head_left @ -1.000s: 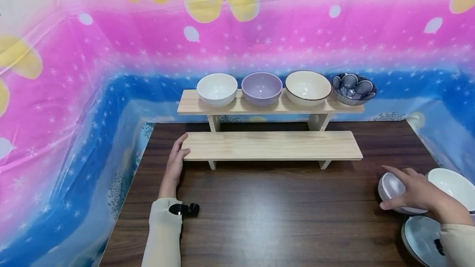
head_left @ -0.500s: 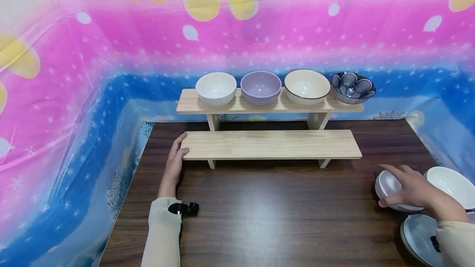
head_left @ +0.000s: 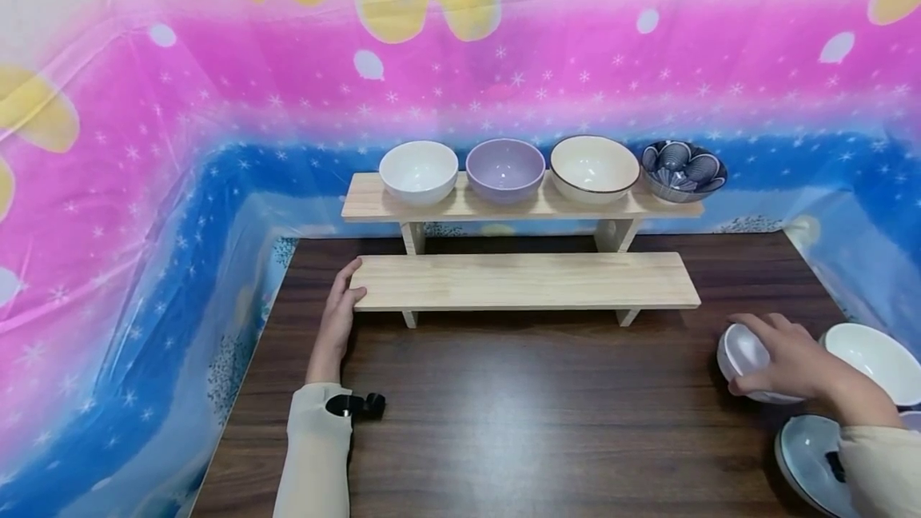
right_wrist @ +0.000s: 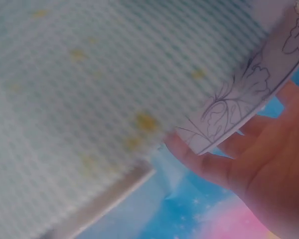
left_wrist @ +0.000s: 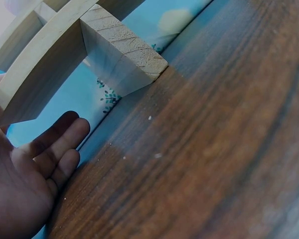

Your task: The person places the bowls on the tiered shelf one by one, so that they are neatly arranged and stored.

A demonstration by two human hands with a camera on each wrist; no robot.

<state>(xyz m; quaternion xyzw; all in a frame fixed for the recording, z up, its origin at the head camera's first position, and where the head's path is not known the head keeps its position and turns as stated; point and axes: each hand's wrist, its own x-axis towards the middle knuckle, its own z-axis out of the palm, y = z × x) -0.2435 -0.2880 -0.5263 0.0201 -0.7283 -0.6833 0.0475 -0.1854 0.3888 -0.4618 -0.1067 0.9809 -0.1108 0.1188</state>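
- Your right hand [head_left: 795, 358] has the small white round bowl with a thin line-drawn leaf pattern outside [head_left: 743, 348]: thumb on the near side, fingers across to the far side.
- It's at the right of the dark wood-grain bench [head_left: 504, 438], near the wide plain white bowl [head_left: 872, 362] and the blue-grey bowl with a pale rim [head_left: 813, 454]. Can't tell if its base is off the bench.
- Looks like glazed ceramic: judge it stiff, light to moderate, slick on the glaze, likely to chip if knocked.
- Best hold: thumb and fingers on opposite sides just under the rim, even pressure. A one-sided pinch could let it tip.
- Your left hand [head_left: 338, 318] grips the left end of the lower pale-wood board [head_left: 525, 282], thumb on top, lower fingers loosely extended beneath. Wood reads stiff, matte, easy to hold; take it by the end.
- Watch the rim against the wide plain white bowl; ceramic on ceramic is the chip risk.
- Brands, labels: none visible. No readable writing; the leaf lines and the yellow spots on the textured surface in your right wrist view are decoration.
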